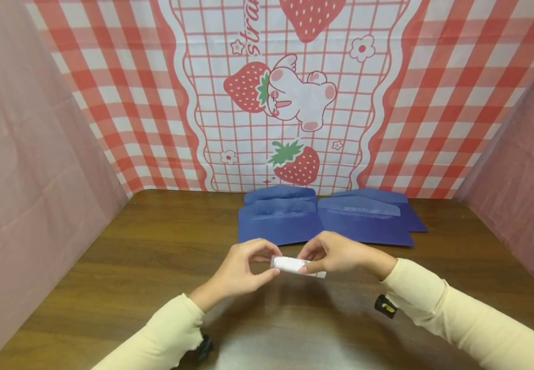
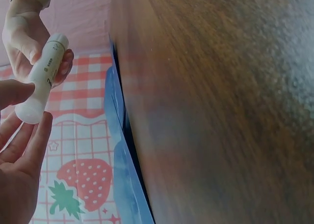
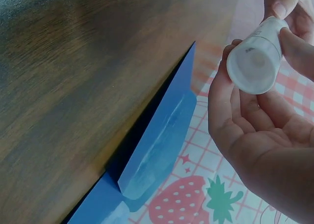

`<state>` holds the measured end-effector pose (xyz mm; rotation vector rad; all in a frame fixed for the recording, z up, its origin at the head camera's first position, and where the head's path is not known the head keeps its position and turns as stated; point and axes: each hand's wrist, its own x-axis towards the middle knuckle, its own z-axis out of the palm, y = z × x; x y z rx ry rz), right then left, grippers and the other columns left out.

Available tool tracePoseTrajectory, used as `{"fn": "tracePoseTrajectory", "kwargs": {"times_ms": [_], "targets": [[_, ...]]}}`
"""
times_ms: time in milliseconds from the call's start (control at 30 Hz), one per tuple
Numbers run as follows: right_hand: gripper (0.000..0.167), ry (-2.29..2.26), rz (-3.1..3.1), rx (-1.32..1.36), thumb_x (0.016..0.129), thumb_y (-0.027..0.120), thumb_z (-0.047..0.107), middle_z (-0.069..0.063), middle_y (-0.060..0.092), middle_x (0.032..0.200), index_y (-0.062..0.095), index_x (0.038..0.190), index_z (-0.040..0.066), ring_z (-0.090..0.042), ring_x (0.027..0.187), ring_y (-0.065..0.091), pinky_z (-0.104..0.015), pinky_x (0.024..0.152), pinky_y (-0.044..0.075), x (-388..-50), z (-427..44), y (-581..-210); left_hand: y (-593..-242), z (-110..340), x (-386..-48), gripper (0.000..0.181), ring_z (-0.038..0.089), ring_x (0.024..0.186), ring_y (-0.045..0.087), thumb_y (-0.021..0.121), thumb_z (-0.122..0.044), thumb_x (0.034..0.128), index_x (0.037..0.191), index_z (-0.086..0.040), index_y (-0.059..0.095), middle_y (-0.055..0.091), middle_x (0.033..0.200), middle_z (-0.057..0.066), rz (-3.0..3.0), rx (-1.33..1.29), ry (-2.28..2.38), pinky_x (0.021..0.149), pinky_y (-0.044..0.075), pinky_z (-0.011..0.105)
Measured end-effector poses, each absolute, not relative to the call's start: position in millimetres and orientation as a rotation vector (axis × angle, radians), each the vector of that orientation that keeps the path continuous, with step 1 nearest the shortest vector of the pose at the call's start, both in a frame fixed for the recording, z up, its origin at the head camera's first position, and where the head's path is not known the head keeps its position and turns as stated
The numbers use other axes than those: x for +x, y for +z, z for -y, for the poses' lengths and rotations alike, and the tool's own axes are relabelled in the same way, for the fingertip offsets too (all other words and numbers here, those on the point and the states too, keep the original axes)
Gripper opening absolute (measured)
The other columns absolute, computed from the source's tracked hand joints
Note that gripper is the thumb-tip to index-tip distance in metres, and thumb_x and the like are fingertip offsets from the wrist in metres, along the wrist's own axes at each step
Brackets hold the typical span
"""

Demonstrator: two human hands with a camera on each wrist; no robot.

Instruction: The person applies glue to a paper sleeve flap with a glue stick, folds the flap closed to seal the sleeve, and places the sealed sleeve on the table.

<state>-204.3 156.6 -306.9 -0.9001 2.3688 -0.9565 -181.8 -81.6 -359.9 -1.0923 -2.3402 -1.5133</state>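
A white glue stick (image 1: 289, 264) with small dark print is held level between both hands above the table. My left hand (image 1: 244, 267) pinches its left end between thumb and fingers. My right hand (image 1: 336, 253) grips the barrel toward the right end, thumb in front and fingers behind. In the left wrist view, the glue stick (image 2: 49, 64) shows a rounded, pale end near the left fingertips. From the right wrist, the wide translucent end of the glue stick (image 3: 252, 67) faces the camera. Both ends look covered; no bare glue shows.
Blue envelopes, two on the left (image 1: 271, 228) and two on the right (image 1: 364, 226), lie overlapped behind the hands with flaps raised. Whitish smears mark some flaps. A strawberry-print cloth (image 1: 294, 103) hangs at the table's (image 1: 156, 246) back edge, with pink curtains (image 1: 40, 154) at both sides.
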Motion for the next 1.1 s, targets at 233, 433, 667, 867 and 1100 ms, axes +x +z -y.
{"fn": "tracePoseTrajectory", "kwargs": {"times_ms": [233,433,667,867,1100], "targets": [[0.023,-0.938,-2.382,-0.927,0.083,0.073,0.016,-0.011,0.075,0.086,0.072,0.097,-0.002,-0.002,0.074,0.065,-0.018,0.064,0.055,-205.6,-156.9,-310.2,-362.3,83.3,-180.6,0.023,0.02,0.089,0.071,0.074,-0.001,0.0789,0.101,0.0,0.066,0.07,0.096,0.014,2.361,-1.125,-1.523,0.081,0.058,0.021],[0.024,-0.929,-2.38,-0.932,0.083,0.073,0.017,-0.01,0.075,0.087,0.072,0.098,-0.002,-0.002,0.074,0.066,-0.019,0.064,0.055,-204.2,-156.3,-311.6,-363.4,84.7,-182.0,0.023,0.019,0.087,0.072,0.075,-0.004,0.0787,0.1,0.0,0.067,0.072,0.095,0.015,2.407,-1.096,-1.569,0.079,0.058,0.021],[0.023,-0.943,-2.402,-0.944,0.082,0.073,0.016,-0.01,0.075,0.084,0.073,0.098,-0.001,-0.001,0.071,0.064,-0.019,0.061,0.054,-203.7,-156.2,-313.4,-360.9,85.1,-182.5,0.023,0.017,0.085,0.072,0.075,-0.004,0.0782,0.1,0.0,0.068,0.073,0.095,0.015,2.441,-1.056,-1.587,0.078,0.058,0.021],[0.022,-0.927,-2.446,-0.948,0.082,0.074,0.016,-0.007,0.075,0.082,0.073,0.096,0.0,0.0,0.069,0.062,-0.019,0.058,0.053,-201.1,-158.0,-309.8,-358.7,82.6,-183.9,0.024,0.011,0.085,0.07,0.075,-0.003,0.0782,0.101,0.001,0.068,0.073,0.096,0.017,2.471,-1.015,-1.662,0.077,0.058,0.021],[0.021,-0.882,-2.508,-0.977,0.082,0.074,0.018,-0.004,0.075,0.08,0.074,0.095,0.002,0.0,0.067,0.06,-0.018,0.058,0.051,-198.2,-156.7,-304.6,-355.9,81.9,-183.7,0.024,0.009,0.084,0.069,0.075,-0.002,0.078,0.101,0.004,0.068,0.072,0.096,0.021,2.496,-0.938,-1.774,0.077,0.058,0.021]]}}
